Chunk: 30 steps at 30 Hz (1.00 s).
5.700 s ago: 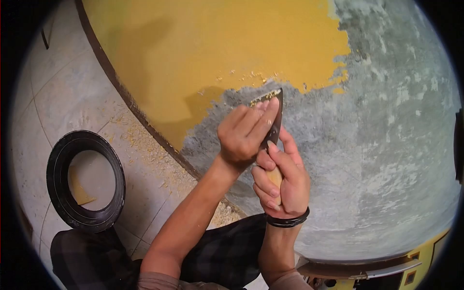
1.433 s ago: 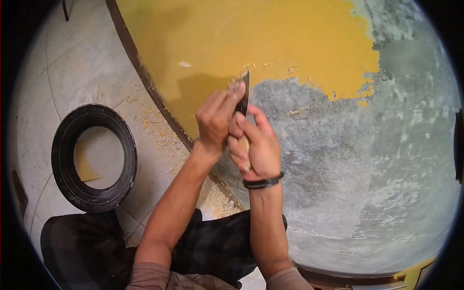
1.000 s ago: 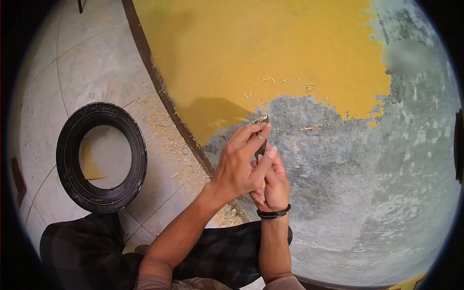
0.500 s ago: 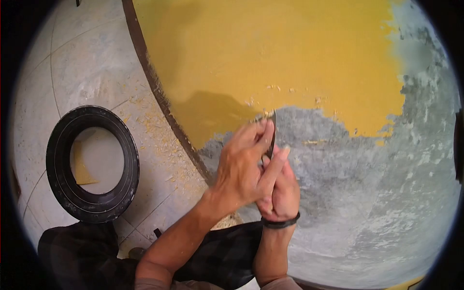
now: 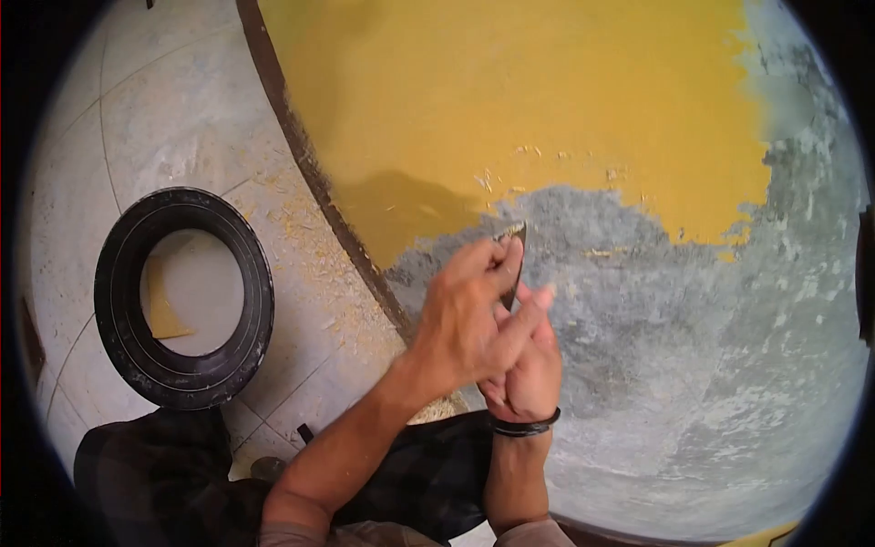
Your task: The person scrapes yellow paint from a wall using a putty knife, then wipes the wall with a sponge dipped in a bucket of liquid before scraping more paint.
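- Fingers (image 5: 476,262) of the left hand (image 5: 460,319) are bunched close together against the scraper's flat blade; I cannot tell whether they pinch it or only press. The right hand (image 5: 533,376) looks closed around the handle, which is mostly hidden.
- The scraper (image 5: 517,275) points at the wall, its tip over the grey patch just beside the ragged edge of the yellow paint (image 5: 556,91); contact is unclear. With fingertips so near the blade's end, a sudden slip could scrape them on the wall or cut them.
- The left thumb crosses over the right hand, so if one hand shifts alone the blade could twist and lose its angle.
- Too steep a push could gouge the grey surface (image 5: 656,356); too flat a one could skate over the paint.
- Chips (image 5: 612,173) sit on the yellow face near its ragged border; they could catch under the blade, or flick toward the face.
- Beyond the brown strip (image 5: 314,178) along the floor's edge, flakes (image 5: 342,296) litter the tiles; a foot shifting there could slide.
- The black bucket (image 5: 258,301) stands near the bent leg (image 5: 159,465); a careless knee could knock it.
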Available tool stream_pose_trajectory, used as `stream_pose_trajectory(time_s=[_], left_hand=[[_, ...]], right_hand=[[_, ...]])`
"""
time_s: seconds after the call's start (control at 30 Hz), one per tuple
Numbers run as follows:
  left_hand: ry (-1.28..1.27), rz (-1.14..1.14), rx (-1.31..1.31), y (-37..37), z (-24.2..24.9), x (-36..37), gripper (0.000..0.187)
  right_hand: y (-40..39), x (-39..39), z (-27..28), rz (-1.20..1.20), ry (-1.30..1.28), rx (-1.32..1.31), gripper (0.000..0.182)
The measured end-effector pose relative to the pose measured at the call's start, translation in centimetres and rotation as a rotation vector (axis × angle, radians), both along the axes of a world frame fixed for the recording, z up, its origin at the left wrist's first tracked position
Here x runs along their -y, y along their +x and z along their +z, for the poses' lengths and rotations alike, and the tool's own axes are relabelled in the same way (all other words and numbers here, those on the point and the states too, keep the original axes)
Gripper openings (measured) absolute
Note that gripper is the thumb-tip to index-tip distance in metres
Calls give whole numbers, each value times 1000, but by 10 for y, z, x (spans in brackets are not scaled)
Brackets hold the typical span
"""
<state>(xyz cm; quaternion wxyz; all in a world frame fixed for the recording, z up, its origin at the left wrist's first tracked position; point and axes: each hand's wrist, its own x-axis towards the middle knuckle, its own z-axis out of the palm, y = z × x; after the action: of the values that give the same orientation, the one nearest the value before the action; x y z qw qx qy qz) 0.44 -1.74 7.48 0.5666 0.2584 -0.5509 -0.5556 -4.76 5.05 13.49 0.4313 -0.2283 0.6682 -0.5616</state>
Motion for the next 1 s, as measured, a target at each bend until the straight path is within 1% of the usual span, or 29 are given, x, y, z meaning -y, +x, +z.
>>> stream_pose_trajectory(time_s=[0.07, 0.1, 0.13, 0.2, 0.27, 0.33, 0.37, 0.4, 0.47, 0.5, 0.53, 0.6, 0.63, 0.67, 0.73, 0.77, 0.8, 0.87, 0.93, 1.0], left_hand=[[-67, 79, 17, -7, 1, -3, 41], [-64, 122, 15, -8, 0, 5, 41], [-55, 102, 16, -6, 0, 8, 41], [11, 72, 53, 1, 3, 17, 42], [-8, 57, 53, 5, 1, 9, 42], [-31, -43, -29, 0, -1, -4, 41], [-57, 70, -88, -10, 0, -10, 42], [-54, 75, -90, -9, 1, -4, 42], [-40, 40, 74, -3, 5, 9, 45], [4, 34, 55, -2, 5, 12, 45], [-5, 36, 59, -2, 6, 9, 45], [-48, 66, -67, -3, 6, 2, 40], [-87, 131, -83, -6, 9, 1, 38], [-91, 135, -88, -9, 5, 6, 38], [-81, 118, 9, -6, 6, 15, 41], [-31, 54, 73, 0, 8, 16, 44], [-35, 53, 72, 0, 8, 13, 44], [-29, -6, -35, 4, 8, 5, 39], [-76, 53, -52, -1, 10, 9, 37], [-93, 110, -20, -5, 7, 19, 40]], right_hand=[[-5, -1, 5, 15, 5, 7, 43], [3, 19, -5, -251, -1, -10, 43], [1, 19, -5, -271, 9, -9, 43], [-3, 21, -3, 22, 76, -54, 44], [2, 14, -2, 7, 48, -36, 44], [4, -3, 3, -32, -3, -61, 44], [-7, -10, 5, -12, 30, -34, 43], [-10, -4, 1, -7, 32, -37, 43], [-14, 9, -5, -87, 16, -14, 43], [-5, 15, 1, -33, 100, -112, 43], [-4, 12, 3, -32, 90, -109, 43], [-1, 2, 5, -13, -1, -2, 44], [-4, 3, 4, 13, 16, -42, 46], [-8, 7, 1, 16, 13, -46, 46], [-9, 14, -3, -8, -3, -23, 47], [0, 18, 0, -18, 77, -122, 47], [0, 13, 0, -20, 73, -123, 47], [3, 2, 1, -60, 21, -99, 44], [2, 9, 7, -24, 16, -107, 42], [-8, 17, 6, 59, -15, -9, 43]])
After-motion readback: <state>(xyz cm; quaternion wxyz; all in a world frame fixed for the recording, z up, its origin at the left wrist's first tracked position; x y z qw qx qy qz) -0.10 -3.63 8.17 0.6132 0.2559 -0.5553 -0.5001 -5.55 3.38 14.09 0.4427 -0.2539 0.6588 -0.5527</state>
